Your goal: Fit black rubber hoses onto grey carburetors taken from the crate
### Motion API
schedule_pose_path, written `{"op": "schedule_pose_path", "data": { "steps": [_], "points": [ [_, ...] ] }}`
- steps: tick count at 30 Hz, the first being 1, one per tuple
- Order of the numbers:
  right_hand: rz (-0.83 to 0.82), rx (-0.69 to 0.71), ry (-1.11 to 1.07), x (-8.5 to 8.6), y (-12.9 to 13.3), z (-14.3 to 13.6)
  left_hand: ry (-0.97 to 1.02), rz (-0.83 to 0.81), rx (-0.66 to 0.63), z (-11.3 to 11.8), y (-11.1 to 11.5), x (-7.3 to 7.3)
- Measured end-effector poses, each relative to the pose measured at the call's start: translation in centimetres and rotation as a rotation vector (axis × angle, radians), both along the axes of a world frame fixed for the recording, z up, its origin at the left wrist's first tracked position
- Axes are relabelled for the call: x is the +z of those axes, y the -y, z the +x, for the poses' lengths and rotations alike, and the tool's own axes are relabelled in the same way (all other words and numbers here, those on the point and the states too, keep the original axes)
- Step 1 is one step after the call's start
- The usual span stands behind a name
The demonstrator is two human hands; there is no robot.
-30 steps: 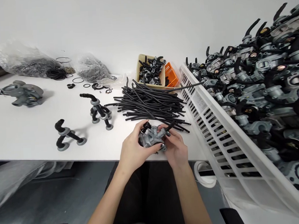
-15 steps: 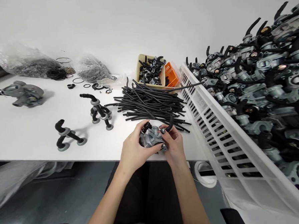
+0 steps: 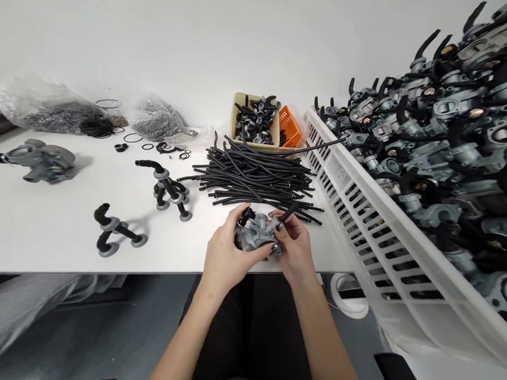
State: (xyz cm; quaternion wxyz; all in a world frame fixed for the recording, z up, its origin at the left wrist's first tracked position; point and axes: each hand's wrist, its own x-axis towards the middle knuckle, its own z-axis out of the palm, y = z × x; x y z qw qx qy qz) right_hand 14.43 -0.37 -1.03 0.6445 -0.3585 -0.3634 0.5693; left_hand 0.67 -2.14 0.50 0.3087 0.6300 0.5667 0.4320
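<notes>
Between my two hands, above the table's front edge, is a grey metal carburetor (image 3: 256, 235). My left hand (image 3: 227, 245) is closed round its left side, with the thumb along its near face. A black knob (image 3: 247, 214) on the carburetor shows by my left fingertips. My right hand (image 3: 296, 241) is closed at the carburetor's right end, thumb and fingers pinching the base of a black rubber elbow tube (image 3: 289, 212). The elbow points up and to the right. My right fingers hide most of the cap at its base.
Black hoses (image 3: 256, 173) lie piled just beyond my hands. Behind them stand a cream bin (image 3: 234, 120) of capped elbows and an orange basket (image 3: 290, 125). A white crate (image 3: 366, 224) heaped with carburetors borders the right. Capped elbows (image 3: 111, 224) and another carburetor (image 3: 39, 161) stand left.
The black elbow tube at my right hand has swung from nearly upright to leaning right. My right thumb has shifted slightly; my left hand keeps its hold on the carburetor.
</notes>
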Motion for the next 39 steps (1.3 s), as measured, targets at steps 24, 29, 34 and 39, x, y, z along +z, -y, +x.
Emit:
{"op": "schedule_pose_path", "data": {
  "steps": [24, 29, 34, 39],
  "points": [
    [0.083, 0.025, 0.049, 0.24, 0.51, 0.3, -0.005, 0.017, 0.003, -0.06, 0.09, 0.11],
    [0.03, 0.017, 0.018, 0.19, 0.29, 0.1, 0.002, 0.021, 0.0, -0.08, 0.15, 0.07],
    [0.06, 0.082, 0.04, 0.27, 0.51, 0.49, 0.006, 0.018, 0.006, -0.02, 0.14, 0.16],
    [0.077, 0.067, 0.052, -0.32, 0.29, 0.46, 0.025, -0.003, 0.0, -0.03, 0.04, 0.2]
  ]
}}
